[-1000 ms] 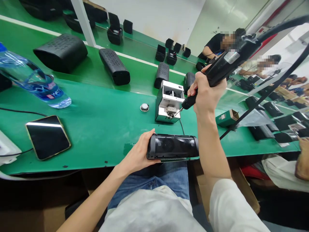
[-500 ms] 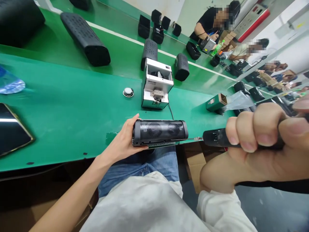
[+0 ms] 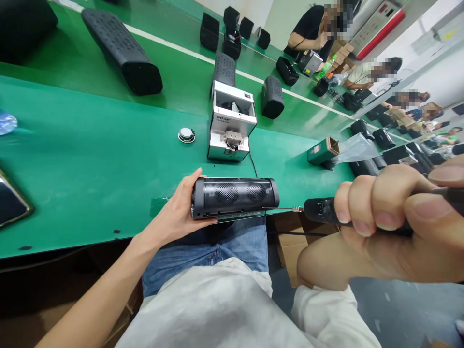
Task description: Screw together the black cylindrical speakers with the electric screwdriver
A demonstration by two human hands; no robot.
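My left hand [image 3: 184,200] grips the left end of a black speaker [image 3: 237,193], thumb above and fingers below, at the bench's front edge. The speaker lies lengthwise, with two round perforated patches facing up. In my right hand [image 3: 384,208] is a black electric screwdriver [image 3: 319,209], its fingers wrapped round the body. The thin bit of the screwdriver points left and reaches the speaker's lower right edge; whether it sits in a screw I cannot tell. Behind the speaker stands a white screw feeder [image 3: 232,145], and a small round speaker driver [image 3: 186,135] lies to its left.
A phone [image 3: 12,200] lies on the green bench [image 3: 90,159] at the left. Black speaker housings [image 3: 273,96] stand on the green conveyor beyond. A green box [image 3: 322,151] with a plastic bag is at the right. Co-workers [image 3: 308,34] sit farther along the line.
The view has shifted slightly, so the bench things appear a little farther left. Both hands keep their holds, and the screwdriver bit stays at the speaker's edge. A co-worker's hand has risen.
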